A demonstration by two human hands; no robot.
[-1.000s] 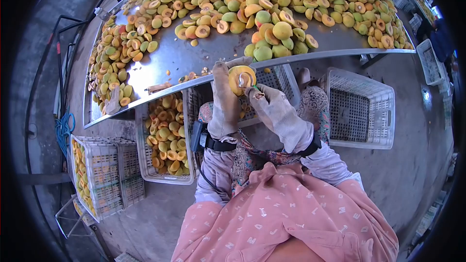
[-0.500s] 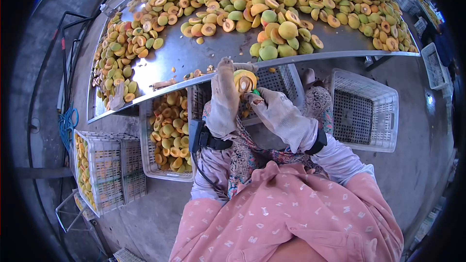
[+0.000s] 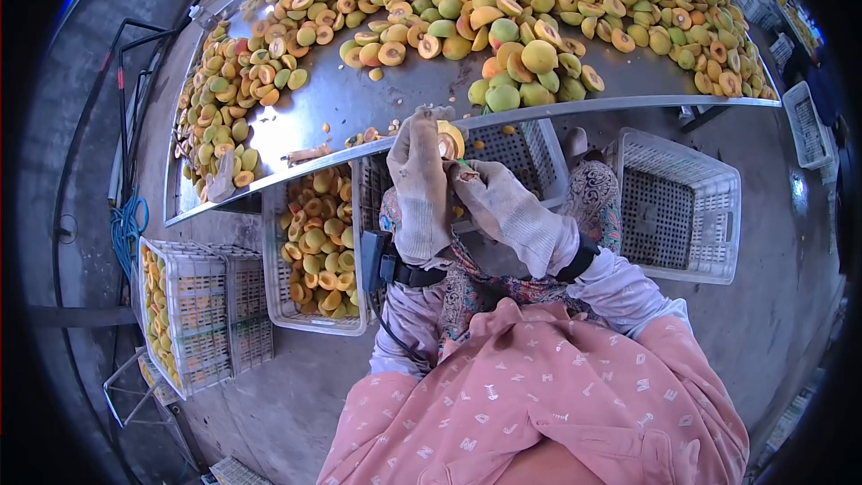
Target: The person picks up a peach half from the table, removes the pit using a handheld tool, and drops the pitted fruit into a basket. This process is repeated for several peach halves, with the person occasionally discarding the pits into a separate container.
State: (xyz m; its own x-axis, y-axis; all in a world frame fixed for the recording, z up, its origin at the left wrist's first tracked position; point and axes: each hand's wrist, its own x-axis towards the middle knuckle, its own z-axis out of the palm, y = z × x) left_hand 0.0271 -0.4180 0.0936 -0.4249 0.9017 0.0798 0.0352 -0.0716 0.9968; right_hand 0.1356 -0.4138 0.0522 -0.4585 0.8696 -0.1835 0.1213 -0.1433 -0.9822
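Note:
Both my hands wear dirty beige work gloves. My left hand [image 3: 420, 181] grips a halved yellow-orange fruit [image 3: 452, 137], now turned so only its edge shows past the fingers. My right hand [image 3: 503, 207] presses a small green-handled tool [image 3: 462, 163] against the fruit's cut face; the tip is hidden. Both hands hover just below the front edge of a long steel table [image 3: 359, 108] piled with whole and halved green-yellow fruit [image 3: 530, 58].
Under the table stand a white crate of fruit halves [image 3: 316, 242], a crate behind my hands [image 3: 530, 148] and an empty white crate [image 3: 678, 207] on the right. More crates with fruit [image 3: 184, 314] sit at left. A blue hose [image 3: 126, 224] lies on the concrete floor.
My left hand has rolled the fruit half so its cut face, visible before, is now mostly hidden behind the glove. My right hand stays against it with the tool.

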